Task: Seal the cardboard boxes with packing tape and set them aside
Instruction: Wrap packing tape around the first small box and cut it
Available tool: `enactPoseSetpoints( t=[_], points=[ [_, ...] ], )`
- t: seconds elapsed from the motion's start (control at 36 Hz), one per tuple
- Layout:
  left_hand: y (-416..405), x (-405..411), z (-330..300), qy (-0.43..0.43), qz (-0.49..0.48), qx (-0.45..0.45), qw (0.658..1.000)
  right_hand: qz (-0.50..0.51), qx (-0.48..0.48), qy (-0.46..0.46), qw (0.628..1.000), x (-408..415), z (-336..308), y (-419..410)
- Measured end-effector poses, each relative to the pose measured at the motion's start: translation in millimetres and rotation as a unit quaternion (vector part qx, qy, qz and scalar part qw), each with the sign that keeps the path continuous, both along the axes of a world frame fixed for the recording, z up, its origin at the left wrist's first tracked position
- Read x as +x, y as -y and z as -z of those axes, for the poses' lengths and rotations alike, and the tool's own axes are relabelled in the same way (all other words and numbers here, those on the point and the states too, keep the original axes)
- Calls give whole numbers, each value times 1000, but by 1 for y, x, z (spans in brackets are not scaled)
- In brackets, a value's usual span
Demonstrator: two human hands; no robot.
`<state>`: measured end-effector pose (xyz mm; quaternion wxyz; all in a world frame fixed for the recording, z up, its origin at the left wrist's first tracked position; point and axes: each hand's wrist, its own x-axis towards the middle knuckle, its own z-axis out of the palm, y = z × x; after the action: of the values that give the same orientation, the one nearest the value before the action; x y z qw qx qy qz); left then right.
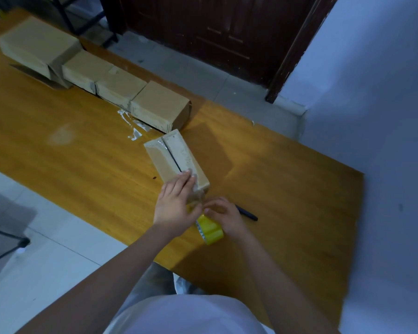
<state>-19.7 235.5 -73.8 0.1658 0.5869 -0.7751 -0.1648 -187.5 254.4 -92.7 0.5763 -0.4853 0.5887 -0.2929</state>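
box row [121, 90] blocks far edge, pen [247, 214] right

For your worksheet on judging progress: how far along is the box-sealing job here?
Done: four boxes in a row sit at the table's far side. In hand: the left hand presses tape onto the near box, whose seam looks part-covered; the right hand holds the tape roll. Left: finishing this box and setting it aside.

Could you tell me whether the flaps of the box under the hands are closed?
Closed: the box flaps meet at a centre seam under clear tape, with the left hand pressing its near end.
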Motion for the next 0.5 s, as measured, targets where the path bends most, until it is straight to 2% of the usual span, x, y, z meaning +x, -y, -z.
enactPoseSetpoints(
  t=[0.06,0.28,0.5],
  points=[
    [4,-1,1,-13,-18,-26,999,0,-2,6,1000,-1,1,-2],
    [11,-5,18,29,-11,-145,989,16,-8,-4,1000,-4,1,-18],
    [9,-2,27,113,16,-187,976,104,-14,2,995,-13,-1,-35]
  ],
)
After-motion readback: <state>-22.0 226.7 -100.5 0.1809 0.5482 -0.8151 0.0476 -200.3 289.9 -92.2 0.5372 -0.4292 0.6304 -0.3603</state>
